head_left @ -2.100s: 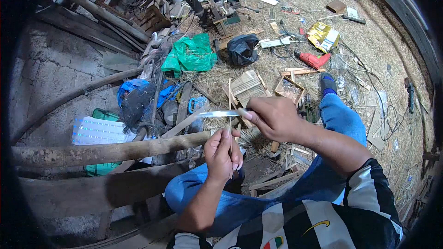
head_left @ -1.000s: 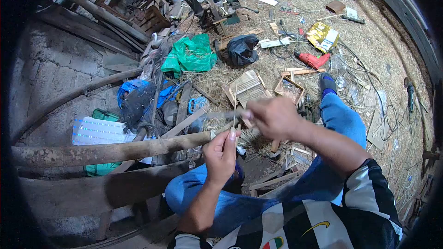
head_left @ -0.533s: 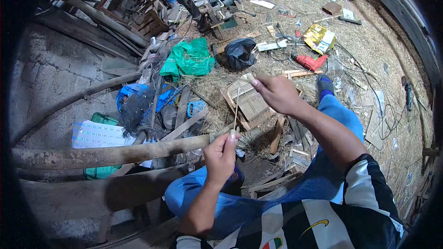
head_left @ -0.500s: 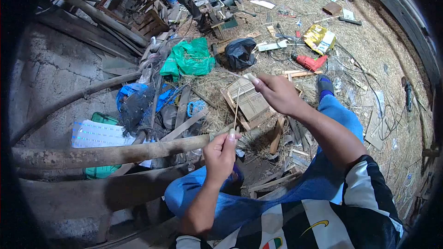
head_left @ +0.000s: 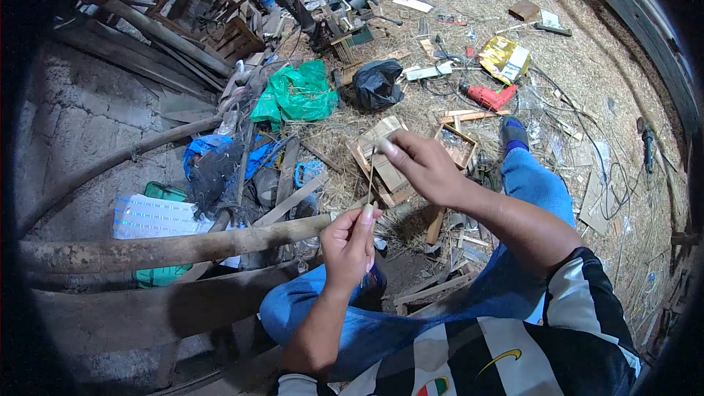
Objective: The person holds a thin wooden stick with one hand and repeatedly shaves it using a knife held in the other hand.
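A thin wooden stick [head_left: 371, 178] stands nearly upright between my two hands. My left hand [head_left: 347, 248] is closed round its lower part, thumb pressed on top, beside the end of a bamboo pole [head_left: 176, 246]. Above and to the right, my right hand [head_left: 419, 166] is in a pinch at the stick's upper end. It holds a narrow blade, seen nearly edge-on, so its outline is hard to make out. Just behind my right hand lies a wooden frame with slats [head_left: 363, 148] on the straw-covered floor.
A green plastic bag [head_left: 296, 93] and a black bag [head_left: 378, 84] lie ahead. Further right are a red drill [head_left: 490, 97], a yellow packet [head_left: 504, 59] and cables. A small wooden box [head_left: 457, 148] sits beyond my right hand. A patterned white sheet [head_left: 158, 216] lies at left.
My right hand has come down and slightly left, from above the slatted frame to the stick's upper end. My left hand stays closed on the stick. The view has shifted a little.
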Tool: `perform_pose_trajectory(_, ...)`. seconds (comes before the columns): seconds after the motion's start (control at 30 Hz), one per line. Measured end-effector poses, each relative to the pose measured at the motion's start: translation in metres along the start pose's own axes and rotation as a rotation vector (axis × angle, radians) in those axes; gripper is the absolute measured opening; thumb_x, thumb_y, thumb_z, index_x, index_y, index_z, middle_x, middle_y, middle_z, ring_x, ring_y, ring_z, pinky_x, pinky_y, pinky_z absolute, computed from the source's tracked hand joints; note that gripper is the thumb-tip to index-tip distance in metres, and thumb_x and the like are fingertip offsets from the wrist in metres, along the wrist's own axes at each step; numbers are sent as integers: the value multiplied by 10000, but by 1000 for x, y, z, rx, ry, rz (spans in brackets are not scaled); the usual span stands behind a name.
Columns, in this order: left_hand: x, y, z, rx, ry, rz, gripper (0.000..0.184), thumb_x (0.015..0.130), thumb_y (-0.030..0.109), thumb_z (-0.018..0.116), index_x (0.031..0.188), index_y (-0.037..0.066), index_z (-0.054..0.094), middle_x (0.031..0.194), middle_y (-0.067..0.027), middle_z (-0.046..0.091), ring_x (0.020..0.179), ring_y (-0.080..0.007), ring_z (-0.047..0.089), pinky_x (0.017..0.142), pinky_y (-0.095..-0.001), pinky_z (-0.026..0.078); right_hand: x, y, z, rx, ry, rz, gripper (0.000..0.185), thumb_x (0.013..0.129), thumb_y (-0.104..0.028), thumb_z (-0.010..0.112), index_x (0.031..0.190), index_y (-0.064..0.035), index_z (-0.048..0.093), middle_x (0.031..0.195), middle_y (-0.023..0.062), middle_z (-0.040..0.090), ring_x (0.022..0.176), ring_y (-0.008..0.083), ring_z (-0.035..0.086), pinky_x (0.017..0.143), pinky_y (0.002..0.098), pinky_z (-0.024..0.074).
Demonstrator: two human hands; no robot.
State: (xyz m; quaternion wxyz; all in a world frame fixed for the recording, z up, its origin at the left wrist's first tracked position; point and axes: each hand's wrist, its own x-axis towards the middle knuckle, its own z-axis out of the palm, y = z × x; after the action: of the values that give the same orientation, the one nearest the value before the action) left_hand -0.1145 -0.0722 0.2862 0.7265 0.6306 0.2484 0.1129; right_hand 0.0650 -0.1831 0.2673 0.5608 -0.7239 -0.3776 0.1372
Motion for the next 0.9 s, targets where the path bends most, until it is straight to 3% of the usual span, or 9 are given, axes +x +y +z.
perform_pose_trajectory(0.03,0,-1,1,62,45,74,259,1028,195,548,1017,-37,664,480,19,425,326,-53,344,316,-227,293,-4,-5,-2,1,-1,-2,302,1020,-342,535,1038,-58,637,704,60,587,621,179,575,571,343,443)
perform_pose_trajectory(0.1,0,1,2,97,86,89,254,1024,188,555,1013,-36,675,481,20,434,331,-49,347,319,-227,293,-16,-13,-1,-334,-4,-226,248,991,-316,566,977,-80,640,694,113,586,621,278,624,546,402,451)
perform_pose_trajectory(0.13,0,3,2,132,125,101,249,1021,181,562,1009,-35,686,483,21,443,336,-45,351,322,-227,292,-19,-13,2,-370,-13,-299,194,962,-291,597,945,-101,635,697,92,615,620,325,630,524,430,462)
perform_pose_trajectory(0.27,-1,5,4,126,151,87,245,1022,169,554,1017,-31,695,480,32,442,341,-41,359,327,-226,296,-33,-20,7,-452,-64,-394,213,945,-308,593,880,-105,580,690,86,620,595,312,640,507,447,484)
perform_pose_trajectory(0.43,-2,11,2,104,45,92,252,1023,176,553,1037,-28,699,482,44,431,342,-34,344,329,-221,300,-33,-23,8,-477,-116,-401,213,949,-312,583,881,-111,579,689,88,618,597,311,643,494,449,479)
perform_pose_trajectory(0.57,-2,6,-2,101,83,101,256,1021,177,554,1037,-37,692,478,44,415,341,-36,337,323,-223,296,-26,-10,6,-533,-80,-355,225,963,-332,559,885,-121,578,689,93,620,604,325,644,496,459,477)
perform_pose_trajectory(0.73,-2,10,-7,-15,69,-63,267,1016,177,559,1032,-64,672,475,39,405,328,-43,330,315,-224,294,-16,-6,2,-530,-60,-287,270,976,-368,533,881,-119,576,669,105,619,600,351,634,498,478,471)
perform_pose_trajectory(0.9,-3,7,-9,3,52,-39,279,1018,186,554,1026,-70,666,475,32,408,322,-46,326,311,-226,292,-19,-5,5,-437,-95,-301,287,980,-384,528,876,-123,581,671,116,631,601,356,636,490,489,463)
